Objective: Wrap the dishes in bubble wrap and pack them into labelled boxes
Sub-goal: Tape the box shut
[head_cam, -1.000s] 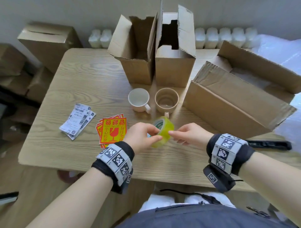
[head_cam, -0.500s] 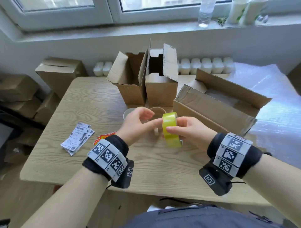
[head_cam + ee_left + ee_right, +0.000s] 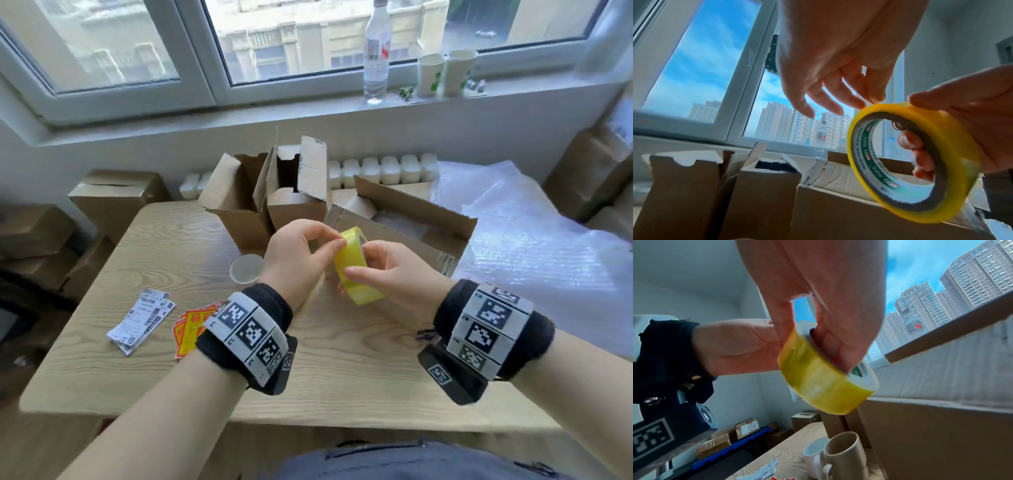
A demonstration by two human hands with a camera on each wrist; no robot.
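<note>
My right hand (image 3: 359,260) grips a yellow tape roll (image 3: 363,294) above the table, fingers (image 3: 910,142) through its core and thumb on the outer band. The fingertips of my left hand (image 3: 337,241) touch the roll's upper rim, the other fingers loosely spread in the left wrist view. The tape roll (image 3: 818,382) hangs over a white mug (image 3: 813,452) and a beige mug (image 3: 844,449) standing side by side. From the head camera only the white mug (image 3: 247,269) shows; my left hand hides the beige one.
Two small open cartons (image 3: 236,205) (image 3: 296,202) stand behind the mugs, and a large open carton (image 3: 404,219) lies to their right. Bubble wrap (image 3: 531,257) covers the right side. White shipping labels (image 3: 140,320) and red-yellow fragile stickers (image 3: 188,329) lie at front left on the wooden table (image 3: 342,377).
Both hands have raised the tape roll and turned it more upright. My head has tilted up, so the window and sill now show.
</note>
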